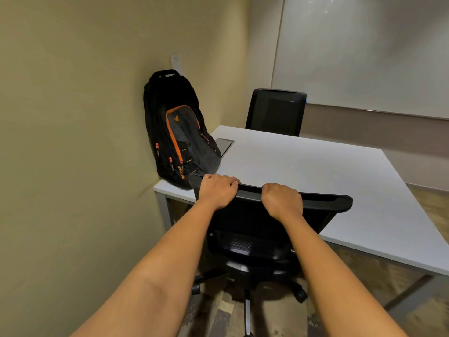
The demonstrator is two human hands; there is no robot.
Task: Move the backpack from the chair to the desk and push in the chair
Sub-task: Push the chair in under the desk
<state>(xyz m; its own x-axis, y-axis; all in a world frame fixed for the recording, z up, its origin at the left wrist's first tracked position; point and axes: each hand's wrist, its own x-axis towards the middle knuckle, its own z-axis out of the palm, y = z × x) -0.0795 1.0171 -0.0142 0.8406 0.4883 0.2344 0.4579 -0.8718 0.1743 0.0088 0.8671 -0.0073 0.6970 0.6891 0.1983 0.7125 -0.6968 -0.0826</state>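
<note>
While the black and orange backpack (pixel 178 132) stands upright on the near left corner of the white desk (pixel 303 171), leaning against the beige wall (pixel 73 117), both hands grip the top edge of the black office chair (pixel 262 222). Left hand (pixel 217 192) curls its fingers over the backrest's left part, and right hand (pixel 283 201) clenches the same edge just beside it. That chair sits at the desk's near edge, its seat partly under the top. A second black chair (pixel 275 112) stands at the desk's far side, below a whiteboard (pixel 364 52).
</note>
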